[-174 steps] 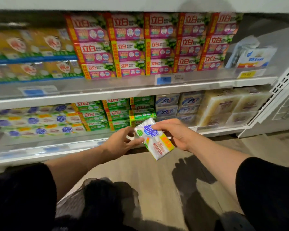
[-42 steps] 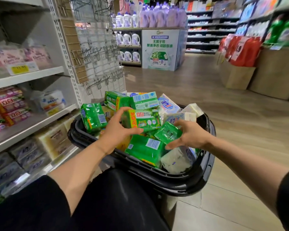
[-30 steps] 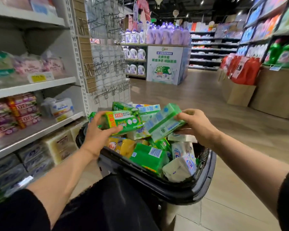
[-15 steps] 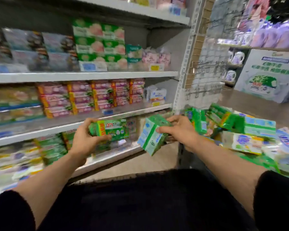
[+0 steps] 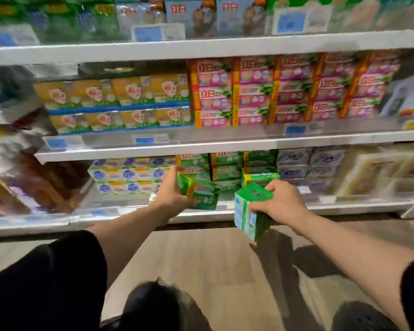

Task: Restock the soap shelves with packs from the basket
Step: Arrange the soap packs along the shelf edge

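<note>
A: Where are the hands relative to the shelf edges?
B: The left hand (image 5: 171,193) grips a green soap pack (image 5: 202,193) just above the front edge of the bottom shelf (image 5: 129,212), before the green stacks (image 5: 225,167). The right hand (image 5: 279,201) clasps a green-and-white pack (image 5: 249,213) from above, out past that edge, over the floor (image 5: 213,271).

A: Is there open room?
B: A bare strip of shelf runs along the front edge, beside the white-and-blue packs (image 5: 127,174).

A: What is unclear?
B: Motion blur smears the labels; the left end of the shelving is unreadable, and the left palm hides part of its pack.

A: What differs from half a second earlier?
B: The basket has left view, the shelves now face the camera, and both packs are nearer the bottom shelf.
</note>
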